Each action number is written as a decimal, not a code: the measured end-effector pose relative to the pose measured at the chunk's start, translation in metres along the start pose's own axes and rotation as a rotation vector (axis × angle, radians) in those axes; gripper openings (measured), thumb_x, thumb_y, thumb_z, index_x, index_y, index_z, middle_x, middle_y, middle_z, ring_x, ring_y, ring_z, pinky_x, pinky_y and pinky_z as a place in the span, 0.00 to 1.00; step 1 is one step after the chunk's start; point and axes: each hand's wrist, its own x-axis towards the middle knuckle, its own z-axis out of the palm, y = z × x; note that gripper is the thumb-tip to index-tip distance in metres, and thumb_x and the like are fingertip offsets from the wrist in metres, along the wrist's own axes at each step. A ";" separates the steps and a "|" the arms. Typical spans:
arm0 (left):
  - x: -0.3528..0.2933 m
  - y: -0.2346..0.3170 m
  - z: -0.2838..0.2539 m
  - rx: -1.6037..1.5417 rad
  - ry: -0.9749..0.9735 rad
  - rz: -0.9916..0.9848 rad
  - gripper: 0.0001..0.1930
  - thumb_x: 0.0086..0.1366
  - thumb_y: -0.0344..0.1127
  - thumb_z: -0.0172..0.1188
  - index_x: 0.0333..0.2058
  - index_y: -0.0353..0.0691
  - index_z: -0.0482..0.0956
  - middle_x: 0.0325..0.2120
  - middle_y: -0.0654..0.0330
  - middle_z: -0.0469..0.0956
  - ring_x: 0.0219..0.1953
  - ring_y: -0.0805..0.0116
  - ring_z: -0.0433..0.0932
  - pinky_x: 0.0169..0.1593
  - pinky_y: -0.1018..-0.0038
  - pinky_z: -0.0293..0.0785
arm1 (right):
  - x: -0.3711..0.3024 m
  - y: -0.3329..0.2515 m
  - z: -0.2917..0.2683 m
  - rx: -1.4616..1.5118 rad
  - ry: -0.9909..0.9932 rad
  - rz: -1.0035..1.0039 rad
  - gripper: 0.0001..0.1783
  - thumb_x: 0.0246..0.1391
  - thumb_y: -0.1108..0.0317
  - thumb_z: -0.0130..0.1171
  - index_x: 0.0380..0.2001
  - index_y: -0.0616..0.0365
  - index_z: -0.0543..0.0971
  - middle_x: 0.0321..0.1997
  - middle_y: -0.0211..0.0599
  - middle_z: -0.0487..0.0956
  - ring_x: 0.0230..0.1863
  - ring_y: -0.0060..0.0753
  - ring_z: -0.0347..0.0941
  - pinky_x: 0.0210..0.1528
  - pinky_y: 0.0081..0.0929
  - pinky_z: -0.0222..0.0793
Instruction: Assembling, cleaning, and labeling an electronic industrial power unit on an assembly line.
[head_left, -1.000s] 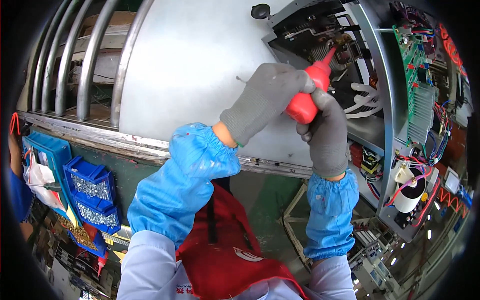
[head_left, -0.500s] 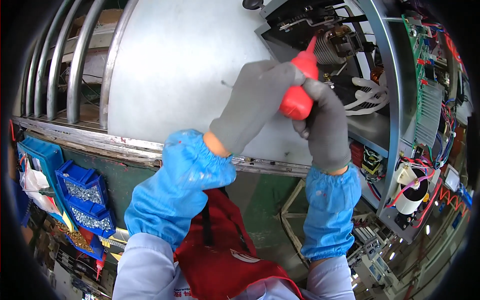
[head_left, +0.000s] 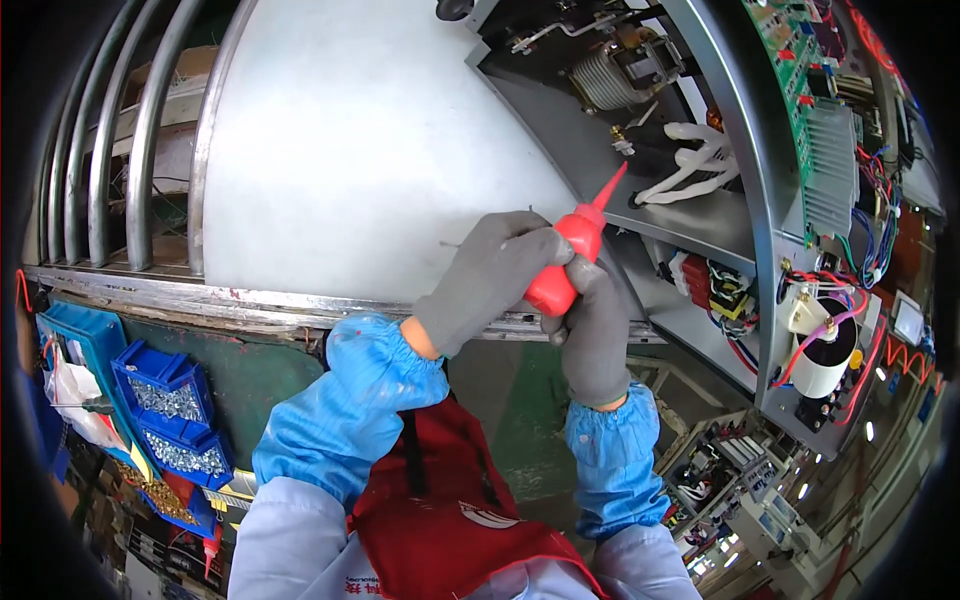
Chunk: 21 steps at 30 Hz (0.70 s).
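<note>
Both of my hands wear grey gloves and blue sleeve covers. My left hand [head_left: 485,278] and my right hand [head_left: 593,330] are closed together around a red squeeze bottle [head_left: 565,262] with a long pointed nozzle. The nozzle tip points up and right toward the open metal chassis [head_left: 655,235] of an electrical unit. The bottle is held just in front of the near edge of a large grey sheet-metal panel [head_left: 380,150]. Inside the chassis are a ribbed coil part [head_left: 610,78] and a bundle of white cables [head_left: 700,160].
A green circuit board with a finned heat sink [head_left: 825,160] and coloured wires fills the right side, with a white cylindrical part [head_left: 825,360] below. Blue bins of screws [head_left: 165,395] hang at lower left. Curved metal bars [head_left: 110,130] stand at the left. I wear a red apron [head_left: 450,520].
My hands and the red bottle have dropped lower and slightly right in view. The nozzle now stands clear of the chassis interior, pointing at it from below.
</note>
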 end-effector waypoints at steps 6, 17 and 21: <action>0.018 -0.020 0.011 0.378 -0.036 0.390 0.18 0.62 0.43 0.57 0.33 0.28 0.78 0.27 0.60 0.75 0.30 0.75 0.72 0.35 0.75 0.70 | 0.007 -0.007 -0.009 -0.040 0.062 -0.050 0.19 0.61 0.51 0.48 0.31 0.55 0.74 0.20 0.28 0.70 0.15 0.18 0.62 0.17 0.18 0.53; -0.005 -0.009 0.032 -0.027 0.104 -0.051 0.19 0.62 0.45 0.56 0.37 0.30 0.79 0.27 0.61 0.75 0.30 0.76 0.73 0.34 0.77 0.70 | 0.005 -0.019 -0.030 -0.127 -0.001 0.044 0.18 0.58 0.51 0.50 0.29 0.55 0.75 0.19 0.27 0.72 0.15 0.17 0.64 0.17 0.17 0.54; -0.043 -0.013 0.037 -0.120 0.109 -0.063 0.18 0.61 0.40 0.58 0.40 0.26 0.77 0.27 0.56 0.77 0.31 0.71 0.76 0.35 0.72 0.74 | -0.029 -0.013 -0.033 -0.168 -0.099 0.077 0.18 0.58 0.53 0.52 0.36 0.59 0.76 0.22 0.26 0.73 0.17 0.15 0.65 0.18 0.16 0.56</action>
